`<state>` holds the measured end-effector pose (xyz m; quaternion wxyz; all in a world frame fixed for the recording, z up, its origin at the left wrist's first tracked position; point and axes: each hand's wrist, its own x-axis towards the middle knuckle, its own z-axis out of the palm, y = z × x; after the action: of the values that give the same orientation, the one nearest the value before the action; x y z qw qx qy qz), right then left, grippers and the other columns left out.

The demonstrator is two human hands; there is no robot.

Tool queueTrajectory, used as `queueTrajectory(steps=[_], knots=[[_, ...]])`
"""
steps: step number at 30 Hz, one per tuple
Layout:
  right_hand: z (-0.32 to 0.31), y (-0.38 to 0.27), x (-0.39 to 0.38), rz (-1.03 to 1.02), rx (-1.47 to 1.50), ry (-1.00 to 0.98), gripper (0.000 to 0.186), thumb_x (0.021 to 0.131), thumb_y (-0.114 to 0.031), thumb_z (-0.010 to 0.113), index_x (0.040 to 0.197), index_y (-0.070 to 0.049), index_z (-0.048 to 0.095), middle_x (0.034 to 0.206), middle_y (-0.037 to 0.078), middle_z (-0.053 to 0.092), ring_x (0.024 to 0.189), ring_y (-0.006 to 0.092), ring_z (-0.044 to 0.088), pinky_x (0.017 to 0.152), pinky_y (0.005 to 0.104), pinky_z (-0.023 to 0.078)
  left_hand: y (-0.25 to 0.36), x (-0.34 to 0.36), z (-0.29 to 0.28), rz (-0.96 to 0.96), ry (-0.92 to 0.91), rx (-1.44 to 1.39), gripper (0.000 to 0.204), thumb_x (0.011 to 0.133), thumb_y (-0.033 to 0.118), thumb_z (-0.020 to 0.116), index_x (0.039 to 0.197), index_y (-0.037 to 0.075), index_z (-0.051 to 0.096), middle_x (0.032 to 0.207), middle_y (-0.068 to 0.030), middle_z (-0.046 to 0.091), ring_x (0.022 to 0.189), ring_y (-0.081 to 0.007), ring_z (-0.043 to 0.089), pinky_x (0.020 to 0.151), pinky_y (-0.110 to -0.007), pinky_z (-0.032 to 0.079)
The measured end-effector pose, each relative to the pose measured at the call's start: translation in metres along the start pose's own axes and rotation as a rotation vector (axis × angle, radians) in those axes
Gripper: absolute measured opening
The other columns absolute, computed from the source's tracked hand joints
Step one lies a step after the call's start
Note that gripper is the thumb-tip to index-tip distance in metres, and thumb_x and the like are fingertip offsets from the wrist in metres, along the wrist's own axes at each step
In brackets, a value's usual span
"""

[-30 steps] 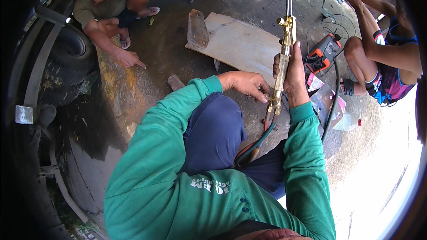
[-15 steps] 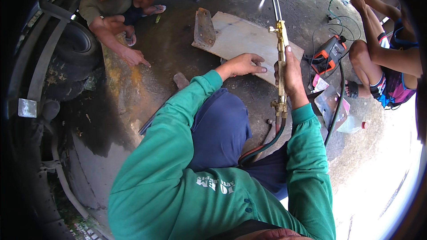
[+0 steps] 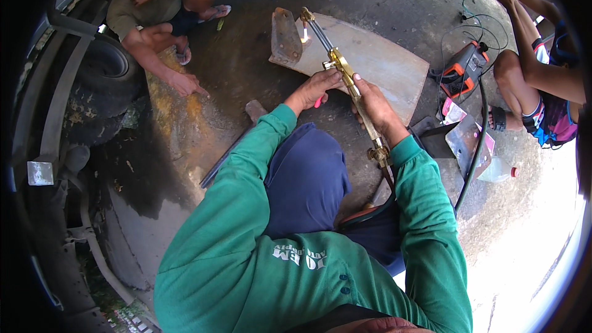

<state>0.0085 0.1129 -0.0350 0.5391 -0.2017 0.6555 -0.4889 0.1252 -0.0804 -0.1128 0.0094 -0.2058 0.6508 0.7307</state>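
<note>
My right hand [image 3: 376, 108] is wrapped round the brass cutting torch [image 3: 365, 111], which slants up and to the left. Its tip burns with a small bright flame [image 3: 304, 34] in front of a rusty angled bracket with holes [image 3: 287, 40]. My left hand [image 3: 311, 91] is closed beside the torch's valve, its fingertips touching or very near the brass body. A small pink object [image 3: 319, 101] pokes out from under those fingers; its kind is mostly hidden. Beneath the torch lies a flat, rusty steel plate [image 3: 382, 55], with the bracket standing at its left end.
A hammer [image 3: 254, 111] lies left of my knee. At left, a crouching person's hand [image 3: 188, 84] points toward the floor. An orange and black machine [image 3: 465, 69] with cables stands at right, near another seated person [image 3: 524, 80], metal scraps [image 3: 462, 142] and a plastic bottle [image 3: 498, 171].
The torch has tilted from upright to leaning left, bringing its flame down and left to the bracket. My left hand has moved up to the torch's valve; the pink object now shows in it.
</note>
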Motion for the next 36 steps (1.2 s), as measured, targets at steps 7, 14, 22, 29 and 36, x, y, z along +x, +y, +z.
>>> queueTrajectory(steps=[7,14,22,29,36], knots=[[0.010,0.004,0.011,0.024,-0.046,-0.019,0.071,0.105,-0.068,0.036,0.145,-0.012,0.050,0.073,0.004,0.051,0.052,0.0157,0.051,0.044,0.0330,0.045,-0.009,-0.001,-0.005,-0.054,0.067,0.014,0.079,0.094,0.072,0.060,0.141,0.009,0.058,0.133,-0.0046,0.068,0.123,-0.0093,0.059,0.059,-0.024,0.038],[0.008,0.007,0.017,0.052,-0.030,-0.012,0.070,0.106,-0.068,0.034,0.145,-0.013,0.051,0.074,0.005,0.051,0.052,0.0165,0.051,0.044,0.0337,0.045,-0.015,0.005,-0.006,-0.047,0.068,0.021,0.071,0.101,0.064,0.055,0.143,0.007,0.055,0.136,-0.0080,0.067,0.107,-0.0066,0.062,0.055,-0.021,0.040],[0.005,0.016,0.021,0.066,0.013,0.018,0.069,0.105,-0.069,0.035,0.140,-0.012,0.054,0.072,0.005,0.053,0.051,0.0170,0.051,0.044,0.0344,0.045,-0.007,0.001,0.000,-0.093,0.034,-0.022,0.069,0.103,0.061,0.053,0.145,0.006,0.053,0.139,-0.0115,0.066,0.094,-0.0059,0.065,0.051,-0.021,0.038],[-0.002,0.018,0.025,-0.197,0.330,0.109,0.063,0.104,-0.070,0.036,0.110,-0.011,0.057,0.064,0.004,0.055,0.043,0.0148,0.051,0.037,0.0307,0.043,-0.016,0.007,-0.003,-0.026,0.069,0.098,0.057,0.102,0.047,0.063,0.143,0.007,0.059,0.127,-0.0081,0.070,0.091,-0.0075,0.064,0.052,-0.022,0.041],[-0.033,0.001,0.016,-0.318,0.527,0.220,0.063,0.104,-0.071,0.033,0.128,-0.018,0.057,0.064,0.001,0.054,0.043,0.0132,0.051,0.039,0.0286,0.045,-0.010,0.008,0.000,-0.085,0.115,0.239,0.051,0.098,0.038,0.071,0.139,0.008,0.063,0.124,-0.0095,0.070,0.069,-0.0090,0.054,0.055,-0.026,0.045]])
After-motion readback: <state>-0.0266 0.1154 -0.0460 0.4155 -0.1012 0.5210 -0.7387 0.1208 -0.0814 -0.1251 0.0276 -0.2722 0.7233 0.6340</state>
